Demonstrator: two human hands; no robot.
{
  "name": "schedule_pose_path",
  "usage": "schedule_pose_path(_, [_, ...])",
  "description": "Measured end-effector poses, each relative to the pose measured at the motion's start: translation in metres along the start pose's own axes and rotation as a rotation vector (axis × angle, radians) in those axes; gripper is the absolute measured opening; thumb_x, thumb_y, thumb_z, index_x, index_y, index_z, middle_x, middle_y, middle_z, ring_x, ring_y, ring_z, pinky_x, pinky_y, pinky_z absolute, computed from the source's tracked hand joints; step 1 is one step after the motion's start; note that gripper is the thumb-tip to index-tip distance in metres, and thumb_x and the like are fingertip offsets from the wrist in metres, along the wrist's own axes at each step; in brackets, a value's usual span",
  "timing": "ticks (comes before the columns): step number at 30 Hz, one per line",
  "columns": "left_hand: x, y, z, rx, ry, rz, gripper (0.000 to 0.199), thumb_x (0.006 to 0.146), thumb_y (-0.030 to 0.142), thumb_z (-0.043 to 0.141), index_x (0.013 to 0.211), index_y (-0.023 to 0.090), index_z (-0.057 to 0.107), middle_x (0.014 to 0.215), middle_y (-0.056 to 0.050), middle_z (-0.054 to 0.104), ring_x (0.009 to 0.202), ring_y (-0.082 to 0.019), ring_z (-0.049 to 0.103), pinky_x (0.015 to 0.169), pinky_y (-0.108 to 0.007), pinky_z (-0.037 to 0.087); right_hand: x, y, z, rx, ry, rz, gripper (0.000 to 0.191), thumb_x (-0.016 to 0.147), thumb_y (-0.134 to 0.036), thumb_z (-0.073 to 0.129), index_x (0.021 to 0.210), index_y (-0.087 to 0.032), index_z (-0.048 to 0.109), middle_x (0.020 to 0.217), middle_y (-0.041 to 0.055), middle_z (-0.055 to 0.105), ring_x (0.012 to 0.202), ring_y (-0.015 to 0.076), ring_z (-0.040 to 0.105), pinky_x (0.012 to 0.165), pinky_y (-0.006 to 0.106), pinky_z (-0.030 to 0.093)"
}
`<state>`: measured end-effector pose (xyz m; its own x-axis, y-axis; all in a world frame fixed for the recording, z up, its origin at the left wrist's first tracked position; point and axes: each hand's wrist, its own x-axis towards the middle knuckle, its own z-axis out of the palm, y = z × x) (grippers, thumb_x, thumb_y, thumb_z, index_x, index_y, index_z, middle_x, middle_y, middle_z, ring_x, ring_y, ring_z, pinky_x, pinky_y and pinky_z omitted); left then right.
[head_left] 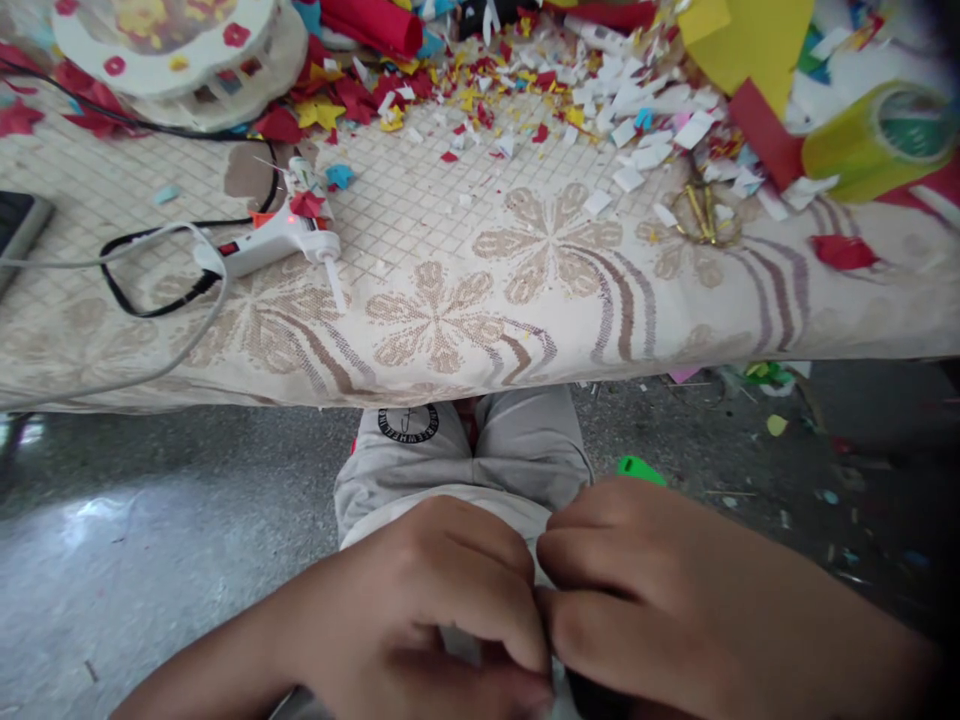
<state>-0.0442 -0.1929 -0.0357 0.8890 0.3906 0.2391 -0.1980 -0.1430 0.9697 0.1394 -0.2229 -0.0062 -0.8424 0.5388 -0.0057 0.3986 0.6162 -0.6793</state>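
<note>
My left hand (442, 600) and my right hand (637, 590) meet over my lap, close to my body. Both have curled fingers, and their fingertips come together at the middle. Whatever is pinched there is hidden or too small to make out. A dark patch (592, 700) shows beneath my right hand, its kind unclear. On the table's near left part, a white hot glue gun (270, 245) lies on its side, its red light lit, beyond the reach of either hand.
The patterned tablecloth (442, 350) ends just ahead of my knees. Paper scraps (630, 90) cover its far side. Scissors (705, 210), a yellow tape roll (877, 140) and a white decorated round piece (180, 100) lie there too. Cables (150, 310) loop at left.
</note>
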Motion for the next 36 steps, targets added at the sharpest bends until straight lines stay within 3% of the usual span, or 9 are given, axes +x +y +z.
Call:
schedule_pose_path(4, [0.000, -0.003, 0.003, -0.081, 0.010, 0.023, 0.028, 0.086, 0.026, 0.039, 0.060, 0.018, 0.045, 0.050, -0.002, 0.052, 0.052, -0.011, 0.051, 0.050, -0.021, 0.040, 0.000, 0.003, 0.012, 0.097, 0.055, -0.043, 0.028, 0.089, -0.027, 0.038, 0.070, -0.019, 0.056, 0.059, -0.0002, 0.055, 0.055, 0.0124, 0.047, 0.051, 0.026, 0.033])
schedule_pose_path(10, [-0.002, -0.007, 0.006, -0.096, 0.034, -0.007, 0.027, 0.085, 0.024, 0.041, 0.060, 0.017, 0.046, 0.050, -0.002, 0.051, 0.050, -0.010, 0.049, 0.049, -0.021, 0.038, -0.002, 0.007, 0.029, 0.163, 0.145, -0.012, 0.032, 0.089, -0.035, 0.040, 0.067, -0.018, 0.056, 0.059, -0.0005, 0.054, 0.054, 0.0124, 0.048, 0.051, 0.026, 0.033])
schedule_pose_path(18, [-0.007, -0.013, 0.010, -0.099, -0.030, -0.008, 0.024, 0.083, 0.022, 0.044, 0.060, 0.017, 0.048, 0.049, -0.001, 0.050, 0.048, -0.009, 0.048, 0.046, -0.019, 0.035, -0.006, 0.007, 0.048, 0.192, 0.167, -0.024, 0.047, 0.091, -0.043, 0.029, 0.063, -0.017, 0.056, 0.056, -0.0005, 0.051, 0.050, 0.0110, 0.042, 0.046, 0.027, 0.023])
schedule_pose_path(23, [-0.011, -0.017, 0.014, -0.092, -0.023, -0.010, 0.023, 0.084, 0.021, 0.043, 0.062, 0.017, 0.048, 0.050, 0.000, 0.051, 0.049, -0.009, 0.048, 0.046, -0.019, 0.035, -0.007, 0.005, 0.052, 0.157, 0.183, -0.024, 0.049, 0.094, -0.033, 0.023, 0.062, -0.017, 0.057, 0.054, -0.0004, 0.049, 0.049, 0.0107, 0.039, 0.046, 0.027, 0.022])
schedule_pose_path(32, [-0.016, -0.022, 0.024, -0.095, 0.036, 0.041, 0.026, 0.085, 0.023, 0.041, 0.060, 0.017, 0.045, 0.048, 0.001, 0.048, 0.048, -0.008, 0.047, 0.046, -0.018, 0.035, -0.008, 0.002, 0.059, 0.106, 0.283, -0.004, 0.067, 0.093, -0.040, 0.004, 0.058, -0.016, 0.055, 0.052, 0.0009, 0.047, 0.050, 0.0115, 0.038, 0.047, 0.027, 0.023])
schedule_pose_path(36, [-0.014, -0.024, 0.026, -0.157, 0.049, 0.045, 0.023, 0.084, 0.021, 0.042, 0.062, 0.017, 0.048, 0.048, 0.001, 0.051, 0.049, -0.008, 0.050, 0.048, -0.017, 0.037, -0.009, 0.005, 0.060, 0.129, 0.269, -0.035, 0.062, 0.094, -0.038, 0.010, 0.057, -0.017, 0.055, 0.051, -0.0002, 0.046, 0.049, 0.0112, 0.037, 0.047, 0.027, 0.021])
